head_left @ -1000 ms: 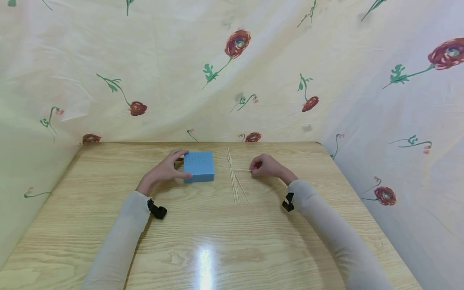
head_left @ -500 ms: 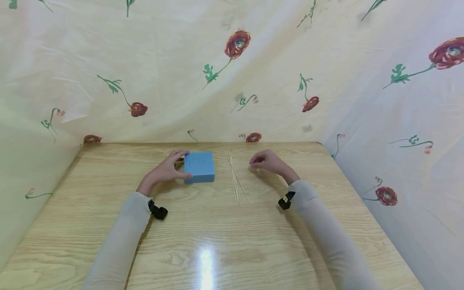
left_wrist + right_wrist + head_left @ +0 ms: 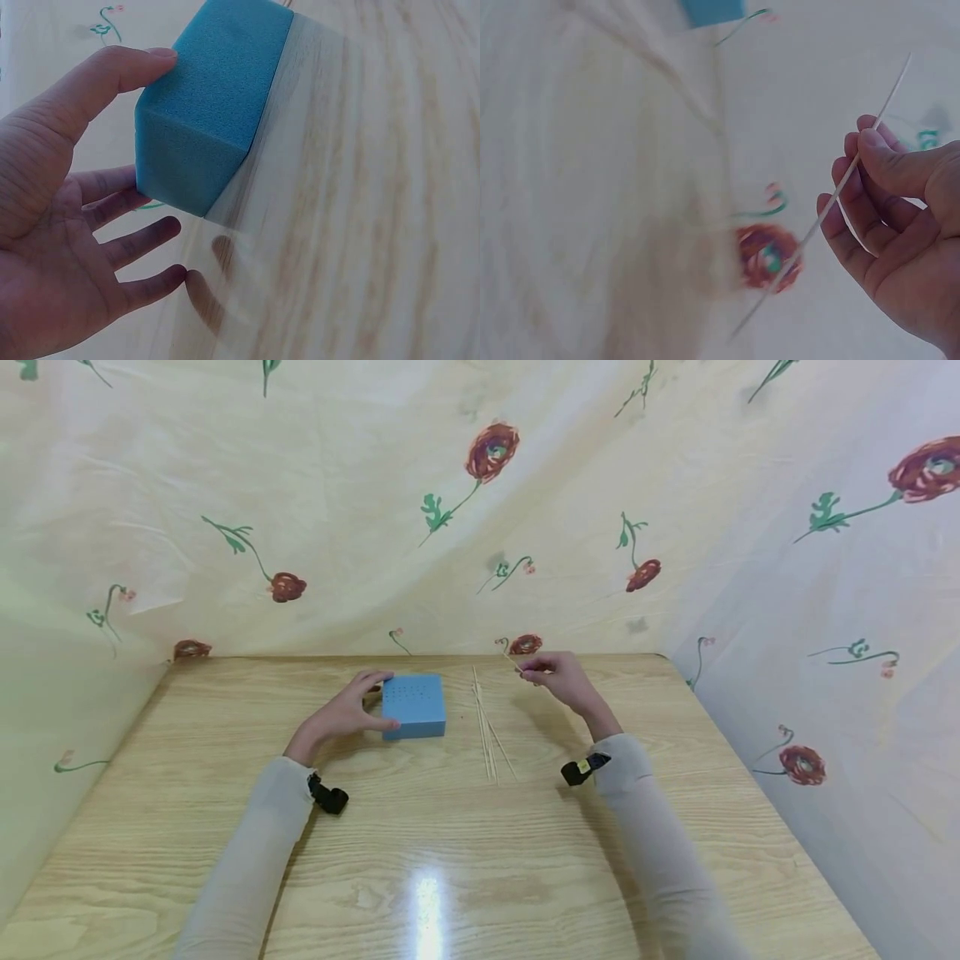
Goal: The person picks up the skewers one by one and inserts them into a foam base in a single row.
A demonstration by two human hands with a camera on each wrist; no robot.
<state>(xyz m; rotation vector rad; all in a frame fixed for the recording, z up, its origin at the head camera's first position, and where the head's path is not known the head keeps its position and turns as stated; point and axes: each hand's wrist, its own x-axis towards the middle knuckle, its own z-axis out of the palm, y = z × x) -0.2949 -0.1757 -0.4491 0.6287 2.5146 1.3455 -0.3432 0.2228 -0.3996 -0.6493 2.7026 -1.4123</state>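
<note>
firstly, gripping the block [image 3: 415,707] with left hand [image 3: 347,708], thumb on the near side, upper fingers reaching the far side, lower two spread clear. sits flat on the table [image 3: 375,835], left of the sticks [image 3: 483,727]; looks like foam, so could dent under a tight squeeze, or swing round if bumped at the free right end. hard to tell, at such small size, how deep the holes [image 3: 407,692] run. next, note sticks lying loose and crossed; could scatter if swept by the low right sleeve [image 3: 648,827]. rightmost, pinching one stick [image 3: 832,197] between thumb and fingers of right hand [image 3: 564,678], slanted, raised off the table; could pivot in so narrow a pinch if caught at the long end, or snap if pressed askew.
</note>
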